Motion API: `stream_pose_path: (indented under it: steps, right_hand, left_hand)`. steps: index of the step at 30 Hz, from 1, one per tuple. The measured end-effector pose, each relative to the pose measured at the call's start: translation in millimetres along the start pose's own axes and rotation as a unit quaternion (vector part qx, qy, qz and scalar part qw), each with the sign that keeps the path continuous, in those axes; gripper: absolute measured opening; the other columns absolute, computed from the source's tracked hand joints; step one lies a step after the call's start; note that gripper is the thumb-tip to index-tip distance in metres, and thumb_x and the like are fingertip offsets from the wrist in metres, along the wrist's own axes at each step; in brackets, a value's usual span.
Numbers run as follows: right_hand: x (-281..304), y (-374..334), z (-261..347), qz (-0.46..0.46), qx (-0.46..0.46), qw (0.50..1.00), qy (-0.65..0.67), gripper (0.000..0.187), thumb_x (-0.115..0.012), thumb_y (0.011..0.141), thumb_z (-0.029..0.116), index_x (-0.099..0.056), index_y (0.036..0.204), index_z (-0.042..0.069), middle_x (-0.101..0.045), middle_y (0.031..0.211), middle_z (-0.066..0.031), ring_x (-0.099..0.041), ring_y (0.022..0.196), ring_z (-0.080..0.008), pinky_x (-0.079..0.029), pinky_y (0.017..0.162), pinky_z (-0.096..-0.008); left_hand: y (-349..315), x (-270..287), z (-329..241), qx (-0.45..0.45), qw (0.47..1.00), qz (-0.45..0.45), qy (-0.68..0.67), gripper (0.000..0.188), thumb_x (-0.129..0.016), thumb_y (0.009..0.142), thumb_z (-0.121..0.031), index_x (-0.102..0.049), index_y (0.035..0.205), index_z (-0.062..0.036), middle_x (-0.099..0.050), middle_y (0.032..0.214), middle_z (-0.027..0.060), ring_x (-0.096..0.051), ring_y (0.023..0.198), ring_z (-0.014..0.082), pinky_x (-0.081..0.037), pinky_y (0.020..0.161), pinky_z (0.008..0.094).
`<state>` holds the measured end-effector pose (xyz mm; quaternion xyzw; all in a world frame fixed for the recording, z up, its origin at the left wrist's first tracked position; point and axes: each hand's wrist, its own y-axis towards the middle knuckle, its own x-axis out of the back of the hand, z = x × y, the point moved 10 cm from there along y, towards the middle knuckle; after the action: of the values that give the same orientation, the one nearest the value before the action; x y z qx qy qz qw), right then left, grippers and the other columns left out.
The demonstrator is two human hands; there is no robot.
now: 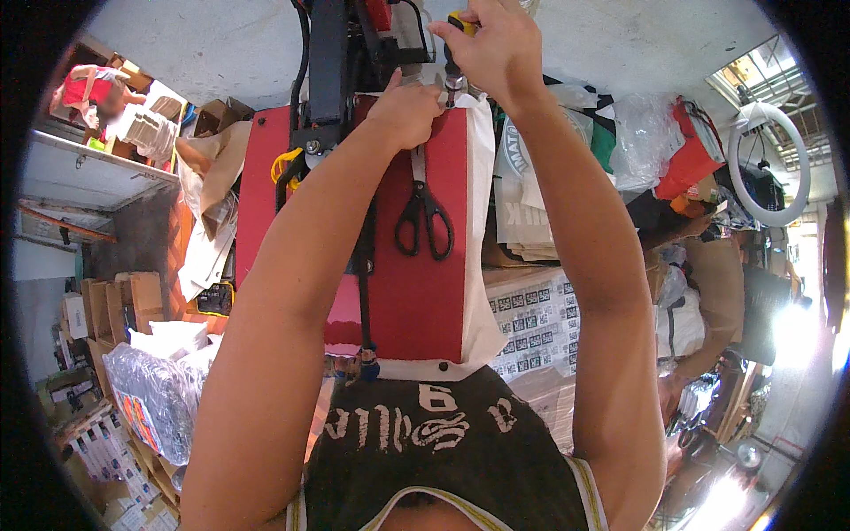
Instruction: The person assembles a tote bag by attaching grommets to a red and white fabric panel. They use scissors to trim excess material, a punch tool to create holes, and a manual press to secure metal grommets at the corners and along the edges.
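Note:
My right hand point(505, 49) is closed around a screwdriver point(452, 60) with a yellow and black handle, held upright with its shaft pointing down at the far right corner of a red board point(416, 305). Beside the shaft, my left hand point(407, 113) rests at the board's far edge. Its fingers are bent together, and what they grip is hidden. Scissors point(423, 221) with black handles lie on the red surface just below the left hand, their blades partly under it. White cloth point(478, 283) runs along the board's right side.
A black metal machine frame point(329, 80) rises over the board's left part, with a yellow-handled tool point(283, 166) beside it. Bags and clear plastic point(646, 137) crowd the right, near a white ring light point(768, 164). Another person point(88, 88) is at the far left. Wrapped packs point(155, 398) stand lower left.

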<state>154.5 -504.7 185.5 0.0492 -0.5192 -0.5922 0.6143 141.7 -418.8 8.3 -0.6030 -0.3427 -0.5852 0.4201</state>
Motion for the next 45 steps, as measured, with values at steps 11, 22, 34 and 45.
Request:
stream_pose_path:
  steps: [11,22,34,45]
  right_hand:
    - [8.4,-3.1,9.5,-0.047,0.078,0.991,0.097,0.025,-0.072,0.084,0.023,-0.058,0.084,0.002,-0.060,0.085,-0.0208,-0.059,0.084,-0.0433,-0.047,0.071,-0.0497]
    - [14.8,-11.2,18.4,-0.055,0.070,0.996,0.014,0.025,-0.077,0.081,0.021,-0.060,0.084,0.003,-0.060,0.086,-0.0197,-0.059,0.082,-0.0408,-0.047,0.071,-0.0477]
    - [11.8,-8.4,2.5,-0.019,-0.004,0.999,0.038,0.032,-0.078,0.081,0.025,-0.056,0.084,0.002,-0.060,0.081,-0.0187,-0.060,0.079,-0.0415,-0.047,0.069,-0.0483]
    - [-4.9,-5.3,-10.6,0.033,-0.022,0.988,0.151,0.027,-0.078,0.081,0.021,-0.062,0.091,0.002,-0.063,0.086,-0.0198,-0.062,0.082,-0.0400,-0.050,0.072,-0.0451]
  left_hand:
    - [2.7,0.7,3.0,0.010,1.000,-0.020,-0.007,0.046,-0.064,0.080,-0.006,-0.072,0.123,-0.0198,-0.061,0.125,0.0032,-0.054,0.129,0.0235,-0.022,0.122,0.0604]
    - [-0.7,1.7,0.3,-0.005,1.000,-0.018,-0.001,0.049,-0.065,0.076,-0.005,-0.072,0.122,-0.0180,-0.062,0.125,0.0044,-0.054,0.130,0.0247,-0.022,0.122,0.0602]
    - [-1.2,7.2,-1.9,-0.001,0.999,-0.023,-0.028,0.055,-0.061,0.076,-0.004,-0.069,0.128,-0.0160,-0.062,0.126,0.0061,-0.055,0.129,0.0266,-0.021,0.122,0.0618]
    - [-2.5,11.4,-6.6,-0.006,1.000,-0.016,0.006,0.053,-0.062,0.076,-0.007,-0.068,0.128,-0.0149,-0.061,0.130,0.0057,-0.054,0.131,0.0257,-0.015,0.123,0.0627]
